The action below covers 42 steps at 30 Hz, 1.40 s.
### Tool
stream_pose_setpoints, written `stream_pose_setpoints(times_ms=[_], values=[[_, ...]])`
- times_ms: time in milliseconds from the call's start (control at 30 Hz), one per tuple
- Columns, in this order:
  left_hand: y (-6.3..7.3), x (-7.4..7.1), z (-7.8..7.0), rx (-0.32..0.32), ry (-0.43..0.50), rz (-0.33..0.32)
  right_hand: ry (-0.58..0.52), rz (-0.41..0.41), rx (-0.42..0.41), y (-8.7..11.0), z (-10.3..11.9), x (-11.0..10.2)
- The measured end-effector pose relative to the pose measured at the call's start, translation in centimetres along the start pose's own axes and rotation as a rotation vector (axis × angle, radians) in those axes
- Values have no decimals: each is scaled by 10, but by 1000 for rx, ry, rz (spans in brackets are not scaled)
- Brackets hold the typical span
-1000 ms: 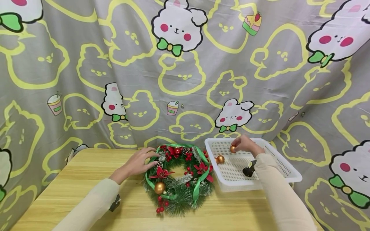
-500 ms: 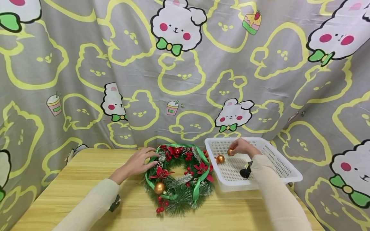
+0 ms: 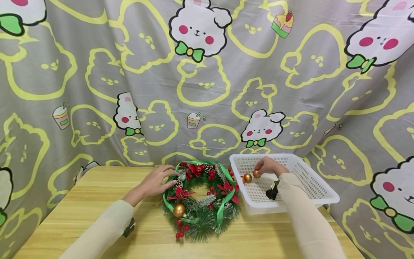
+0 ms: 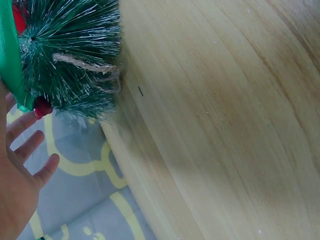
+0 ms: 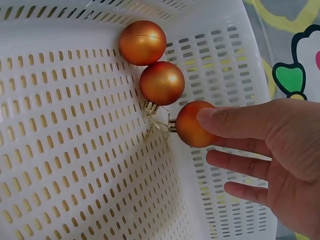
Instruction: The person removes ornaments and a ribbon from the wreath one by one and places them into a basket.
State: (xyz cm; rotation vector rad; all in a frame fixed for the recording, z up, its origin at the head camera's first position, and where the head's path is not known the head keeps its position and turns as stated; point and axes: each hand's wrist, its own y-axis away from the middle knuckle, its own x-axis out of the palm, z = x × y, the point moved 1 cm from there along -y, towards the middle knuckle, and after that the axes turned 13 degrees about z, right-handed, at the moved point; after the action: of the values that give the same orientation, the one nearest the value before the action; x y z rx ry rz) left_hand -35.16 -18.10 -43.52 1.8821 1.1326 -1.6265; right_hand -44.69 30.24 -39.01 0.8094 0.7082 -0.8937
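Observation:
A green Christmas wreath (image 3: 200, 227) lies on the table with red poinsettias, berries, pinecones, a green ribbon (image 3: 221, 212) and one gold bauble (image 3: 179, 210). Against its left edge rests my left hand (image 3: 154, 182), fingers extended and loosely spread; the left wrist view shows fingertips near a red berry (image 4: 42, 106). Inside the white basket, my right hand (image 3: 272, 166) pinches a gold bauble (image 5: 189, 125) between thumb and fingers. The bauble's cap and string point toward two other gold baubles (image 5: 162, 83) lying by the basket wall; other fingers hang apart from it.
The white perforated basket (image 3: 271, 208) stands right of the wreath. A black device (image 3: 272, 192) shows at my right wrist, another (image 3: 129, 228) beneath my left forearm. A patterned curtain (image 3: 207, 86) hangs behind the wooden table (image 3: 81, 201).
My right hand has moved left and slightly down in the basket with the gold bauble, closer to the other two. The left hand stays where it was on the wreath.

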Motion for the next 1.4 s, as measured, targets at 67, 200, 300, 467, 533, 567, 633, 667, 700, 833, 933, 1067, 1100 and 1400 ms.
stream_pose_setpoints(times_ms=[67,200,300,467,533,567,633,667,700,833,933,1067,1100,1400], values=[[0,0,0,2,-4,-2,-6,4,8,-1,0,1],[-1,1,1,8,-3,-6,-4,17,22,-3,2,4],[0,1,0,15,-9,-15,-7,29,15,-2,3,6],[1,2,-1,9,-2,-16,-15,42,7,0,4,9],[0,2,-1,8,-3,-16,-21,45,10,1,4,9],[0,2,0,8,-8,-17,-17,47,6,1,4,9],[0,2,0,6,-4,-16,-19,49,11,1,5,9],[0,2,0,4,-2,-15,-18,50,12,0,5,9],[0,2,0,2,0,-14,-16,52,17,0,6,9],[0,1,0,-1,3,-11,-5,56,34,-1,6,9],[0,1,0,4,-6,-16,-3,57,48,-3,5,9],[0,2,0,2,-7,-15,5,63,60,-3,3,10],[0,1,0,-2,-1,-11,9,67,59,-3,2,10],[0,1,-1,-9,6,-10,53,156,102,-4,-5,7]])
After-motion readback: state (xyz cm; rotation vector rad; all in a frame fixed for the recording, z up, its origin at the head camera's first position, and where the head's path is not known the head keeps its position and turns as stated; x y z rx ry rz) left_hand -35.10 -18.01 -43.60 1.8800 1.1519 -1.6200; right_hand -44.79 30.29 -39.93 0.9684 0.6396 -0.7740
